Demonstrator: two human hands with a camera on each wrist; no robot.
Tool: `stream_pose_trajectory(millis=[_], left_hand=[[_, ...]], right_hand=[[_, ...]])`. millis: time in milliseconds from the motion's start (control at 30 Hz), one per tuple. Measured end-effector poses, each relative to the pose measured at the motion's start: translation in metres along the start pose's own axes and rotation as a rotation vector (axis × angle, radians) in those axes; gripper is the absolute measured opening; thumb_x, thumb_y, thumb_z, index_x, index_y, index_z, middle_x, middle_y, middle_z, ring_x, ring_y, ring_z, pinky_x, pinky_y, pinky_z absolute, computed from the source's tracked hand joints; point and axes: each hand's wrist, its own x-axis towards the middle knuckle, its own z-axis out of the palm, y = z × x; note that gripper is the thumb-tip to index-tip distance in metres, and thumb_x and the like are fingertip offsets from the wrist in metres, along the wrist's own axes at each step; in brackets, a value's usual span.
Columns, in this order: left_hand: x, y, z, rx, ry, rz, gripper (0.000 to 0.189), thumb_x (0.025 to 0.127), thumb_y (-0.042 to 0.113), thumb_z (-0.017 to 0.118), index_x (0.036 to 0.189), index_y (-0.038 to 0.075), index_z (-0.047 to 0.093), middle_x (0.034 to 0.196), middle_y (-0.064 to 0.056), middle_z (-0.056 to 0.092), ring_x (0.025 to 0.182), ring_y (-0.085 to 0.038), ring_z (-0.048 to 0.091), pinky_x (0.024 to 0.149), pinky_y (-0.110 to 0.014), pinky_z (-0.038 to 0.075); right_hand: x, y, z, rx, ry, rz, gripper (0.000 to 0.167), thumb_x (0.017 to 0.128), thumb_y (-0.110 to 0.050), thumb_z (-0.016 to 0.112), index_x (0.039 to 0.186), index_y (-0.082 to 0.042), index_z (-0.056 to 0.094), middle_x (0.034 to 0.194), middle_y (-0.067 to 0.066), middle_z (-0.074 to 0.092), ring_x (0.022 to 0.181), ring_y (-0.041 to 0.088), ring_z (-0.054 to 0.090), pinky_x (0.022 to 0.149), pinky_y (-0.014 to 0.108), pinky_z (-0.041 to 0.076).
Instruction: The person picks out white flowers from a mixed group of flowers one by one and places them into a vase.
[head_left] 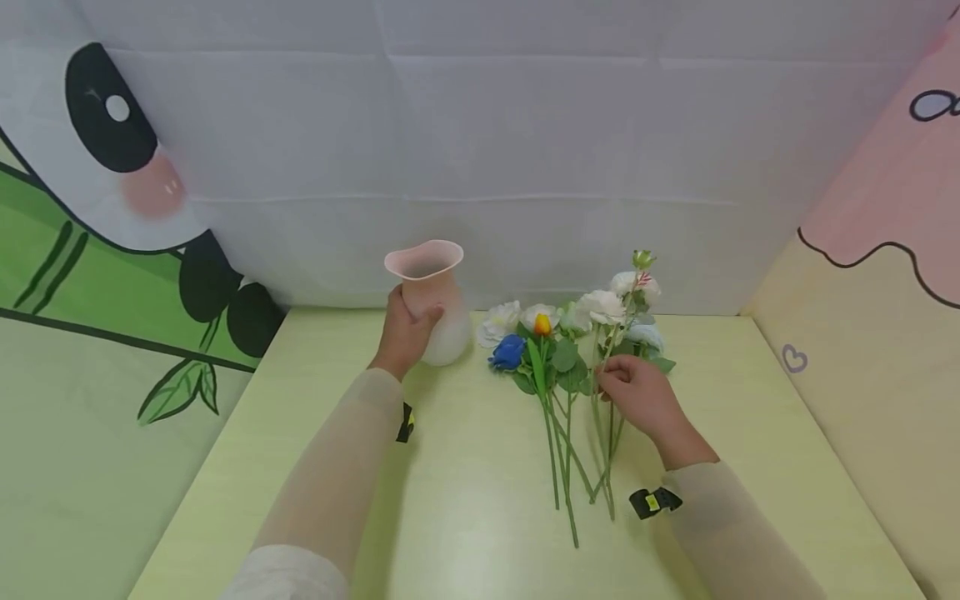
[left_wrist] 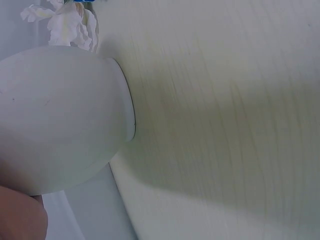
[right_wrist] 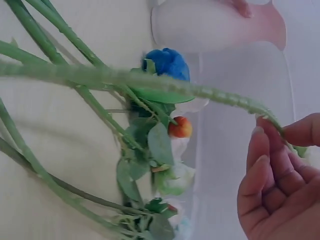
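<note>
A frosted vase, pink at its wavy rim and white below, stands upright toward the back of the table. My left hand grips it round the side, thumb across the front. In the left wrist view its rounded white body is near the tabletop. With thumb and fingertips, my right hand pinches a green flower stem. White blooms rise just above that hand. To its left lie a blue rose and an orange tulip among other flowers, their stems pointing toward me.
The pale wood table meets a white cloth backdrop right behind the vase and blooms. Printed side panels flank it, a green one at left and a cream one at right. Several flower stems cross one another on the table.
</note>
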Motion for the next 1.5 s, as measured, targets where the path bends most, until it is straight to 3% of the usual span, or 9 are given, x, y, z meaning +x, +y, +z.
stream_pose_trajectory(millis=[200,467,567,833,1133,1300,1500], left_hand=[[0.001,-0.001,0.003,-0.007,0.004,-0.001,0.081,0.098,0.029,0.073,0.157,0.007,0.023,0.147,-0.016,0.044,0.133,-0.032,0.046,0.115,-0.051,0.035],[0.000,-0.004,0.004,-0.008,0.002,0.002,0.081,0.097,0.029,0.073,0.158,0.006,0.023,0.147,-0.017,0.045,0.133,-0.033,0.047,0.115,-0.053,0.035],[0.000,-0.005,0.003,-0.003,0.008,0.000,0.081,0.097,0.029,0.073,0.157,0.006,0.023,0.147,-0.017,0.044,0.133,-0.033,0.047,0.115,-0.052,0.035],[0.000,-0.001,0.004,0.005,-0.003,-0.017,0.081,0.098,0.029,0.072,0.158,0.006,0.022,0.148,-0.018,0.044,0.134,-0.033,0.047,0.115,-0.051,0.035],[0.002,0.005,0.000,0.018,0.000,0.005,0.082,0.098,0.031,0.072,0.158,0.005,0.021,0.149,-0.017,0.042,0.134,-0.032,0.046,0.115,-0.051,0.035],[0.000,0.005,-0.002,0.011,-0.004,0.007,0.084,0.098,0.032,0.072,0.158,0.005,0.021,0.150,-0.017,0.041,0.134,-0.032,0.045,0.114,-0.052,0.035],[-0.001,0.004,-0.001,0.003,0.002,-0.006,0.080,0.098,0.028,0.072,0.157,0.005,0.023,0.149,-0.017,0.042,0.133,-0.032,0.046,0.114,-0.052,0.036]], right_hand=[[0.002,-0.014,-0.008,0.011,-0.007,-0.104,0.027,0.107,-0.024,0.054,0.116,-0.003,0.067,0.115,0.018,0.071,0.085,0.027,0.066,0.058,0.036,0.046],[0.005,-0.028,-0.004,-0.043,-0.024,-0.153,0.018,0.105,-0.023,0.057,0.111,-0.010,0.068,0.098,0.006,0.072,0.079,0.026,0.064,0.064,0.039,0.050],[0.008,-0.033,-0.004,-0.073,-0.038,-0.181,0.018,0.106,-0.024,0.056,0.111,-0.011,0.067,0.099,0.004,0.071,0.076,0.025,0.062,0.064,0.040,0.049],[0.022,-0.050,-0.011,-0.070,-0.064,-0.236,0.020,0.107,-0.021,0.054,0.110,-0.005,0.065,0.094,0.011,0.069,0.073,0.023,0.058,0.064,0.039,0.048],[0.044,-0.076,-0.013,0.021,-0.017,-0.223,0.023,0.107,-0.027,0.053,0.113,-0.007,0.063,0.108,0.007,0.071,0.087,0.024,0.064,0.071,0.043,0.048],[0.057,-0.090,-0.008,0.082,0.001,-0.220,0.024,0.107,-0.029,0.052,0.116,-0.009,0.060,0.107,0.006,0.070,0.091,0.024,0.065,0.072,0.043,0.050],[0.067,-0.112,-0.006,0.128,0.020,-0.256,0.024,0.109,-0.025,0.049,0.121,-0.005,0.056,0.110,0.011,0.066,0.096,0.024,0.065,0.086,0.045,0.053]])
